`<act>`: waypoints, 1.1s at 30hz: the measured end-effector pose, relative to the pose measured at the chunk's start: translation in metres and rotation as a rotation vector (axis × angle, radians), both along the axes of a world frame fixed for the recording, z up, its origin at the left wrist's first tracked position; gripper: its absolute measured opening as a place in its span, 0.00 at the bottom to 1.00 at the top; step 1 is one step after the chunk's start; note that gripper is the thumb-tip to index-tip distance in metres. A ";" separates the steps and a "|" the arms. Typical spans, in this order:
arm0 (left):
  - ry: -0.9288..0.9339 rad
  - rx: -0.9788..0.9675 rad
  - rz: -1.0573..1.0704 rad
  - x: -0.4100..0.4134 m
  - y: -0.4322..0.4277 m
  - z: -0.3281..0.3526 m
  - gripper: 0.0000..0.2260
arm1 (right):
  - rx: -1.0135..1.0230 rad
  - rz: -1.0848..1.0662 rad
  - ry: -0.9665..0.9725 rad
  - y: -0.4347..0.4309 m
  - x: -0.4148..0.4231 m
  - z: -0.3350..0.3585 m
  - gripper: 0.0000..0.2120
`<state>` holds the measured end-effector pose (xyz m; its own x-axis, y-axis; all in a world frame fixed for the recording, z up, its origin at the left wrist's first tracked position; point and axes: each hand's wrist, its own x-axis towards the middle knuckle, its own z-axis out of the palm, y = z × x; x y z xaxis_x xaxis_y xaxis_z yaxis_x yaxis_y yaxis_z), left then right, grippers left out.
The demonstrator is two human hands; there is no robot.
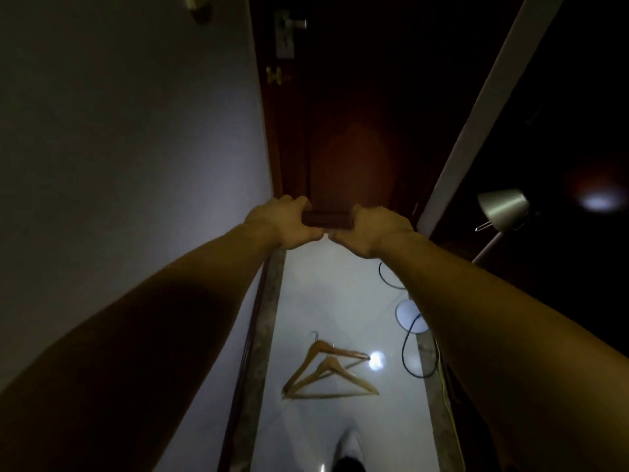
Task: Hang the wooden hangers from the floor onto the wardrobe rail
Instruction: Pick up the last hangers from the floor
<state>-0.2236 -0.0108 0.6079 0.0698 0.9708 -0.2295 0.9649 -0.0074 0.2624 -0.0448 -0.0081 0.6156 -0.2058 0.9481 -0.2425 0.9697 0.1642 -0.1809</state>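
Note:
Two wooden hangers [328,369] with metal hooks lie overlapping on the white floor [340,301], below and between my outstretched arms. Both arms reach forward at about chest height. My left hand [282,221] and my right hand [372,229] each grip one end of a small dark red-brown block [326,220] held between them, in front of a dark wooden door [357,137]. The wardrobe rail is not in view.
A grey wall [136,148] runs along the left. A door handle plate [284,34] sits high on the door. At right stand a metal lamp [503,207], a white round object [408,315] and a black cable [406,349] on the floor. The scene is dim.

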 end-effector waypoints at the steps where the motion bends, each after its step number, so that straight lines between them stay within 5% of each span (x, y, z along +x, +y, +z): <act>1: -0.005 -0.019 0.015 0.002 0.006 -0.014 0.32 | -0.019 0.009 -0.007 0.009 0.001 -0.015 0.33; 24: -0.108 -0.576 0.171 0.052 0.074 -0.356 0.31 | -0.571 0.128 -0.122 0.093 0.064 -0.371 0.27; 33: -0.118 -0.715 0.135 0.047 0.067 -0.578 0.32 | -0.741 0.069 -0.162 0.075 0.054 -0.590 0.28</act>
<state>-0.1769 0.0559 0.0295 0.0238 0.5888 -0.8079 0.9106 0.3208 0.2606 0.0090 0.0665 0.0253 -0.1663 0.5121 -0.8426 0.9855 0.1161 -0.1240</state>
